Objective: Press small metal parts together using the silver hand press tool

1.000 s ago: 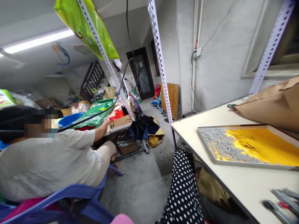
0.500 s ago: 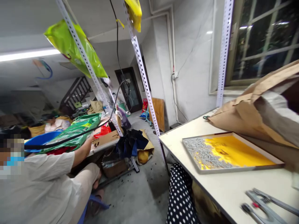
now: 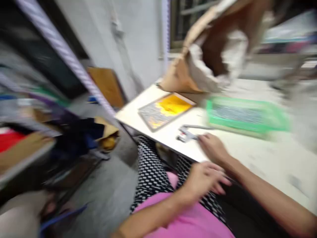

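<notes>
The whole view is smeared by motion. My right hand (image 3: 213, 147) rests on the front edge of the white table (image 3: 260, 158), its fingers pointing at a grey metal plier-like tool (image 3: 187, 135) that lies just beyond them; whether they touch it is unclear. Lower down, my left hand (image 3: 206, 178) hovers over my lap above the polka-dot cloth (image 3: 151, 172), fingers loosely stretched and holding nothing. Behind the tool lies a flat tray with a yellow bottom (image 3: 164, 110), partly covered with small grey metal pieces.
A green tray (image 3: 245, 115) of grey pieces stands right of the yellow one. A big crumpled brown paper bag (image 3: 198, 66) fills the table's far side. A perforated shelf post (image 3: 74, 66) and cluttered shelves stand left, over grey floor (image 3: 109, 198).
The view has swung sharply right and down. The seated person on the left is out of sight. Both my hands, the green tray and more of the table have come into view.
</notes>
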`<state>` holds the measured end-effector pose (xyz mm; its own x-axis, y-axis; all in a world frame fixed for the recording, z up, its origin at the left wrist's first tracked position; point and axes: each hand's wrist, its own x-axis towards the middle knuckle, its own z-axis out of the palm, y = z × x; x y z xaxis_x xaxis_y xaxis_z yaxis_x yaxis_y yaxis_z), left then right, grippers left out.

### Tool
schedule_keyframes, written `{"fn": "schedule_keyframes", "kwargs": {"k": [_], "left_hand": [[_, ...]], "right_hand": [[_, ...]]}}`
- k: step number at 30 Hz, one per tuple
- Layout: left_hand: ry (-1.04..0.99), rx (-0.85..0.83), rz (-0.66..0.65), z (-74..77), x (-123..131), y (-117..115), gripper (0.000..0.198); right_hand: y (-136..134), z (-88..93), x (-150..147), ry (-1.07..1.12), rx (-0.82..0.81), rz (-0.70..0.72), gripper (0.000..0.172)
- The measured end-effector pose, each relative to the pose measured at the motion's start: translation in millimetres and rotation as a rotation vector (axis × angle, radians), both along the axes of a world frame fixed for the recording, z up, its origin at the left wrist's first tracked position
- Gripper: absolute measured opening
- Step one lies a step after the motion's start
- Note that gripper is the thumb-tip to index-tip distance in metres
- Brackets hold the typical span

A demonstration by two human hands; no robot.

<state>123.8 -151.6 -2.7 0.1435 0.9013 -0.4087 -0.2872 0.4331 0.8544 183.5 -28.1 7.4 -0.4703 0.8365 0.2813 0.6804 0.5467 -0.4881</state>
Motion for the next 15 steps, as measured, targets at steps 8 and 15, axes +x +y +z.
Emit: {"fn": "schedule_keyframes", "kwargs": {"k": [8, 15], "left_hand": [[0.045, -0.010, -0.068, -43.2, -1.7, 14.3, 0.054], [0.093, -0.035, -0.051, -58.7, -3.6, 23.1, 0.064]], "right_hand": [[36.3, -61.2, 10.5, -0.345, 0.119, 0.106, 0.026], [32.9, -66.2, 3.0, -0.328, 0.146, 0.073, 0.026]]}}
